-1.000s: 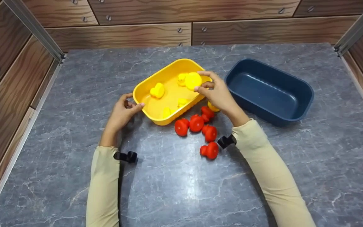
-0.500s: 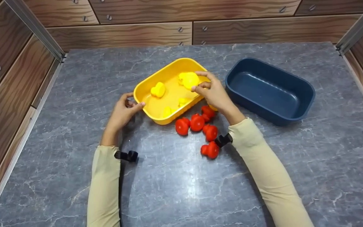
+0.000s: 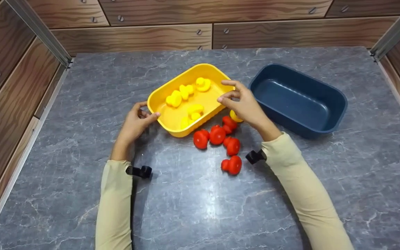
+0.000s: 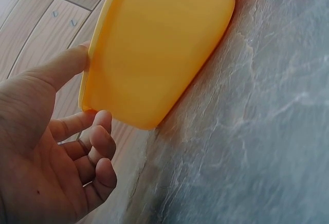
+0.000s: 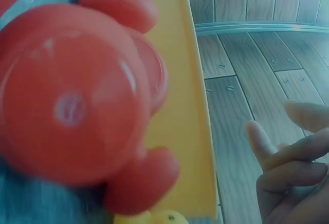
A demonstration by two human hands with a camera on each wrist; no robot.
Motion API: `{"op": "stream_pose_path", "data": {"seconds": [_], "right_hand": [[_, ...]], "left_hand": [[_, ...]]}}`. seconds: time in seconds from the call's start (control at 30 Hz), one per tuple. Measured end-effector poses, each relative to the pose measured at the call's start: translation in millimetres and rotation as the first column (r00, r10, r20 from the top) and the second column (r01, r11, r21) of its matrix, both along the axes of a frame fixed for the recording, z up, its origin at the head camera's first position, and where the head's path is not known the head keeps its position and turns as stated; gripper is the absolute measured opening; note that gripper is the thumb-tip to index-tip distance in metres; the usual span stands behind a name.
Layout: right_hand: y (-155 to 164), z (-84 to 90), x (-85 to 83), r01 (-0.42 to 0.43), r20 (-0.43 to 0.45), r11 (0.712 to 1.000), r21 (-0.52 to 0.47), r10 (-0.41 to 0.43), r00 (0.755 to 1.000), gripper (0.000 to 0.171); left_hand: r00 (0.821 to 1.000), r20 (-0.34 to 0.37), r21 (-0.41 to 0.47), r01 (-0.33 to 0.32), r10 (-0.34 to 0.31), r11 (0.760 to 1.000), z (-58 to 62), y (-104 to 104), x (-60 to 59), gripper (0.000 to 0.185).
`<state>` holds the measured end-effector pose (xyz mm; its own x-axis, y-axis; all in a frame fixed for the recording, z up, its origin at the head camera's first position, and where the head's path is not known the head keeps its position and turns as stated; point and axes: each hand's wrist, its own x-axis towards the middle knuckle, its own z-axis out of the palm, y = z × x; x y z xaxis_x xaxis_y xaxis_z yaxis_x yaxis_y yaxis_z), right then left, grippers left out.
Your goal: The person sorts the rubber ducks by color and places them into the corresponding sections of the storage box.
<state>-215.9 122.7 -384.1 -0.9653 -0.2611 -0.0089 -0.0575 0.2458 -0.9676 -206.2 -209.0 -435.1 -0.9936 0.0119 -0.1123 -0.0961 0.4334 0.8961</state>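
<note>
At the near left corner of the yellow tray point(image 3: 158, 99) my left hand point(image 3: 134, 124) grips the rim with thumb on top, while my right hand point(image 3: 243, 104), fingers loosely spread and holding nothing, hovers over the tray's right edge, red ducks point(image 3: 221, 140) just below my wrist and the blue tray point(image 3: 297, 100) close beside.
</note>
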Motion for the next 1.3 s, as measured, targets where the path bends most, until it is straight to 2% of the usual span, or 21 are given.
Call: {"op": "stream_pose_path", "data": {"seconds": [0.2, 0.43, 0.7, 1.1, 1.3], "right_hand": [[17, 1.5, 5.3, -0.010, -0.017, 0.999, 0.041, 0.011, 1.000, 0.053], [36, 1.0, 9.6, -0.012, -0.039, 0.989, 0.148, 0.018, 0.999, 0.055], [49, 2.0, 13.7, -0.028, -0.039, 0.951, 0.308, 0.042, 0.998, 0.057], [63, -5.7, 16.0, -0.078, 0.021, 0.914, 0.399, 0.076, 0.997, 0.064], [66, -8.4, 16.3, -0.089, 0.009, 0.894, 0.440, 0.095, 0.995, 0.065]], "left_hand": [[1.000, 0.000, -0.006, 0.002, -0.002, 1.000, -0.3, -1, -0.6, 0.063], [1.000, 0.009, 0.001, -0.003, 0.002, 1.000, -0.6, 0, -0.1, 0.062], [1.000, 0.009, 0.000, -0.004, 0.004, 1.000, -1.3, -1, -0.4, 0.063], [1.000, -0.007, -0.001, 0.005, -0.005, 1.000, -2.2, -1, -0.7, 0.062], [1.000, -0.012, 0.005, -0.001, 0.001, 1.000, -0.9, 0, 0.1, 0.062]]}}
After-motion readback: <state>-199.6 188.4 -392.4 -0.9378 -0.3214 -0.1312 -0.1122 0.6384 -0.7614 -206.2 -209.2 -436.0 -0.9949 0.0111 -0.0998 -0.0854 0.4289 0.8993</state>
